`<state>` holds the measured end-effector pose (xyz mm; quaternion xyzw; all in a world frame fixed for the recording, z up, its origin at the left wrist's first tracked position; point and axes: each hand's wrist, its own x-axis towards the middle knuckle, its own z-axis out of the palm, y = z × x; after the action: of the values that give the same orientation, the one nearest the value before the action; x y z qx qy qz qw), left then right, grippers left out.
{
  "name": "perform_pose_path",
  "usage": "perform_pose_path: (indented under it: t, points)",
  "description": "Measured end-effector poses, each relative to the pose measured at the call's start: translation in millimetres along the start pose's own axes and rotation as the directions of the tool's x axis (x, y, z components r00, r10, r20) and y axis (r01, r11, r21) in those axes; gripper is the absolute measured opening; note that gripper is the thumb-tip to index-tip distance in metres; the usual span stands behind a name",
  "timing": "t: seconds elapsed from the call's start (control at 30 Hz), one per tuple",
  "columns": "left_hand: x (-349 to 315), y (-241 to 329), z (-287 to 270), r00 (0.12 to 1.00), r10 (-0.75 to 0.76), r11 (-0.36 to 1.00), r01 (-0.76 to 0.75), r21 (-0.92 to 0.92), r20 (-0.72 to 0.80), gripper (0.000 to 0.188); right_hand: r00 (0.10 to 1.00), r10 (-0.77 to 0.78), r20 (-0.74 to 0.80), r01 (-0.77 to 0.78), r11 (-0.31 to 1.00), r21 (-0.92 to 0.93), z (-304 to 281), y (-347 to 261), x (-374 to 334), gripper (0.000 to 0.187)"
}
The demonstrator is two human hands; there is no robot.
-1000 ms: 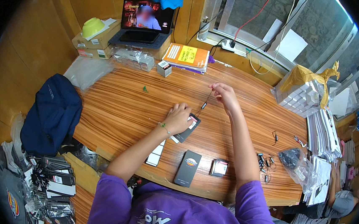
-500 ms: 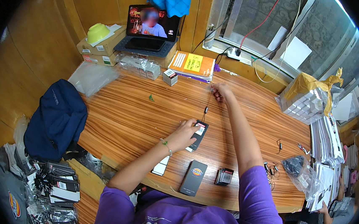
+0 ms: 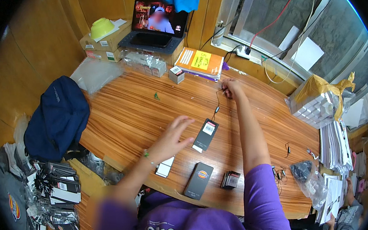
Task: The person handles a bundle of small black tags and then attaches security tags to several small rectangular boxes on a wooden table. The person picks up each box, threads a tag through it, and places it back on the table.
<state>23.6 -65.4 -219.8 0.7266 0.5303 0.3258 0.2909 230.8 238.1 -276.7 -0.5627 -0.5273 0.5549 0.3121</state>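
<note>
The table point(image 3: 123, 115) is the largest thing here, striped wood running under both hands. By its left edge sits the bag point(image 3: 56, 118), navy, with a small line of pale lettering. At the far side the notebook point(image 3: 216, 65) is orange, with dark handwriting on a yellow note point(image 3: 201, 60). The left hand point(image 3: 172, 139), pressed on the tag point(image 3: 203, 143) half a second ago, has lifted away to its left, fingers spread and holding nothing. The right hand point(image 3: 230, 88) remains beyond the tag, fingertips drawn together on the end of the cord point(image 3: 214, 115) (they are small and shaded, so the exact pinch is hard to make out). Near the front edge, the block point(image 3: 199, 187) is dark grey with a coloured oval emblem and pale print below. The tag lies on the table just right of the left hand, uncovered now, dark grey with faint print toward its near end. Right of the block, the stack point(image 3: 230, 180) shows a pale label. The tag's sticker point(image 3: 209, 127) is white with a red band and dark print. The cord, straight earlier, now bends between toggle point(image 3: 217, 110) and fingers.
</note>
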Motion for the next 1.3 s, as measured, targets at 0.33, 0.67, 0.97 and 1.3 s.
perform_pose_path:
  t: [0.33,0.67,0.97,1.3]
  points:
    - [-21,24,-27,0.952,0.132,0.989,-0.146,0.03,0.276,0.046,0.924,-0.296,0.243,0.342,0.923,-0.175,-38,4,-223,0.012]
    - [-21,30,40,0.914,0.112,0.989,-0.14,0.043,0.39,0.059,0.921,-0.388,0.023,0.328,0.744,-0.582,-28,70,-359,0.032]
    - [-34,42,33,0.952,0.041,0.999,-0.043,0.001,0.302,0.048,0.953,-0.277,-0.126,0.226,0.921,-0.317,-23,81,-362,0.026]
    - [-49,52,46,0.929,-0.257,0.661,0.369,-0.654,0.266,0.025,0.936,-0.318,0.15,0.307,0.947,0.094,9,29,-390,0.033]
